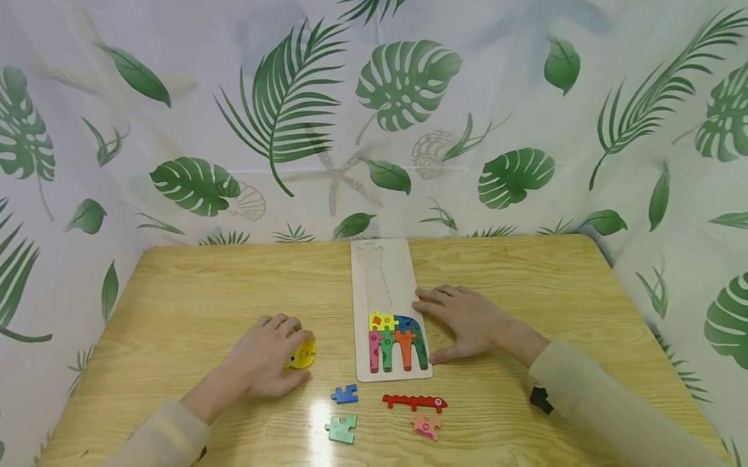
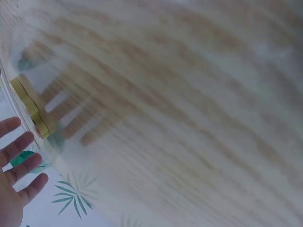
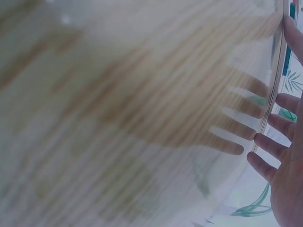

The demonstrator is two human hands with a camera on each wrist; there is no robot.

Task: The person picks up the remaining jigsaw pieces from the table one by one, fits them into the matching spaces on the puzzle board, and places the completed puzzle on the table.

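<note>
A pale wooden giraffe-shaped puzzle board (image 1: 401, 274) lies upright before me, its lower part filled with coloured pieces and the long neck recess bare. My right hand (image 1: 464, 320) rests at the board's right edge with fingers extended; in the right wrist view those fingertips (image 3: 265, 142) meet the board's side. A round yellow puzzle piece (image 1: 303, 354) lies left of the board. Beside it, partly covering it, is my left hand (image 1: 266, 355), fingers loosely spread. From the left wrist the fingers (image 2: 21, 146) look relaxed, near a yellow piece edge (image 2: 31, 106).
In front of the board lie a blue piece (image 1: 344, 394), a green piece (image 1: 342, 428), a long red piece (image 1: 414, 401) and a pink piece (image 1: 427, 426). The glossy wooden table (image 1: 224, 284) ends at a leaf-patterned curtain (image 1: 321, 194).
</note>
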